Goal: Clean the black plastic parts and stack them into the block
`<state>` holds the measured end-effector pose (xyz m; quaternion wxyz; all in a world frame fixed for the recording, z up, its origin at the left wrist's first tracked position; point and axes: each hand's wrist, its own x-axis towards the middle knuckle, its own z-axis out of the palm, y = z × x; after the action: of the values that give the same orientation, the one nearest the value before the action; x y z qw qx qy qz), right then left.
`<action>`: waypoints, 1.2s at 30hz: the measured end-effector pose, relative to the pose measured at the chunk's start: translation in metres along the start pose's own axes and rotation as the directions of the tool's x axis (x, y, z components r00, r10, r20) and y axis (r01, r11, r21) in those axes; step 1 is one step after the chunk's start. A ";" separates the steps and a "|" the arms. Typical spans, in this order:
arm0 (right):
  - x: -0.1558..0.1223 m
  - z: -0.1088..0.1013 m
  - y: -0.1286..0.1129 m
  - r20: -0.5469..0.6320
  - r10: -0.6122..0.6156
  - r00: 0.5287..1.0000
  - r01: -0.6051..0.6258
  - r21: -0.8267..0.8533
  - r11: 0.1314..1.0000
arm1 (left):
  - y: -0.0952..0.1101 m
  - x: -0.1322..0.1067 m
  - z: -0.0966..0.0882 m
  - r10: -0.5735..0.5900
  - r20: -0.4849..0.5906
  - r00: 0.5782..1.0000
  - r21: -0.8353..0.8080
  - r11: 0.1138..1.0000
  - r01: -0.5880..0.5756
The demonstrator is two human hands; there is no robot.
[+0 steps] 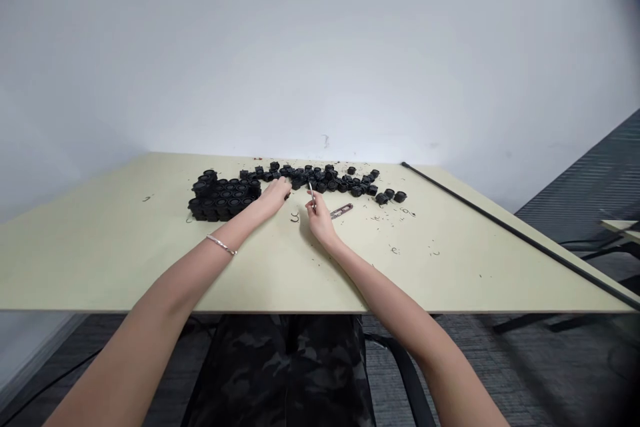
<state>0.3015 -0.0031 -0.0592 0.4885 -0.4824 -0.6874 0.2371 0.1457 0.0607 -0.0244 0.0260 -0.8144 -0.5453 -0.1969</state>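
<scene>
item 1: l hand (277, 191), fingers (286, 184) curled at edge of black plastic caps (220, 199) on desk, touching them, grip can't tell. item 2: r hand (319, 212), fingers (311, 203) closed on small metal tweezers (311, 194). also: metal strip (341, 211) just beside r hand, pale desk (100, 260), black scraps (395, 250) scattered, black rod (515, 233) along r edge, bracelet (221, 245) on l wrist.

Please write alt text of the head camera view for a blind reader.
Two bare hands reach over a pale cream tabletop: the left hand touches a dense cluster of small black plastic parts, the right hand pinches a slim metal tool. A thin black rod lies along the table's right edge.
</scene>
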 end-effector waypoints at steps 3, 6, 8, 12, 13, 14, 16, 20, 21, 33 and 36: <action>0.002 0.000 0.001 -0.004 0.062 0.998 -0.062 0.029 0.998 | 0.005 -0.018 -0.002 -0.025 0.001 1.000 -0.173 0.985 0.025; 0.004 -0.001 0.003 -0.017 0.074 0.997 -0.071 0.132 0.989 | 0.015 -0.038 -0.002 -0.217 0.009 0.976 -0.582 0.793 0.181; 0.004 0.000 0.004 -0.017 0.062 0.998 -0.056 0.216 0.975 | 0.019 -0.051 -0.002 -0.344 0.101 0.934 -0.838 0.477 0.266; 0.002 0.003 0.006 0.044 0.087 0.995 -0.096 0.292 0.952 | 0.018 -0.063 -0.002 -0.365 0.387 0.847 -0.920 -0.206 0.332; 0.001 0.003 0.005 0.066 0.096 0.993 -0.111 0.293 0.950 | 0.017 -0.063 -0.003 -0.344 0.425 0.837 -0.897 -0.288 0.336; 0.000 0.003 0.005 0.088 0.102 0.991 -0.123 0.289 0.949 | 0.015 -0.063 -0.003 -0.325 0.448 0.833 -0.877 -0.339 0.340; -0.002 0.003 0.003 0.129 0.107 0.986 -0.139 0.272 0.952 | 0.013 -0.062 -0.002 -0.287 0.468 0.836 -0.852 -0.395 0.342; -0.005 0.002 0.000 0.187 0.092 0.978 -0.132 0.214 0.968 | 0.010 -0.061 0.000 -0.264 0.507 0.821 -0.813 -0.463 0.353; -0.005 0.002 0.001 0.190 0.082 0.978 -0.119 0.192 0.974 | 0.010 -0.062 0.000 -0.264 0.512 0.818 -0.807 -0.474 0.352; -0.008 -0.006 -0.008 0.154 0.028 0.988 -0.007 -0.140 0.990 | 0.018 -0.064 -0.008 -0.316 0.493 0.811 -0.824 -0.470 0.318; -0.008 -0.009 -0.012 0.113 0.045 0.993 -0.024 -0.188 0.982 | 0.017 -0.064 -0.005 -0.278 0.486 0.829 -0.826 -0.454 0.333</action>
<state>0.3050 -0.0166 -0.0496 0.3960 -0.5232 -0.7254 0.2078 0.1384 -0.0039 -0.0393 -0.7058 -0.2899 -0.3653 -0.5333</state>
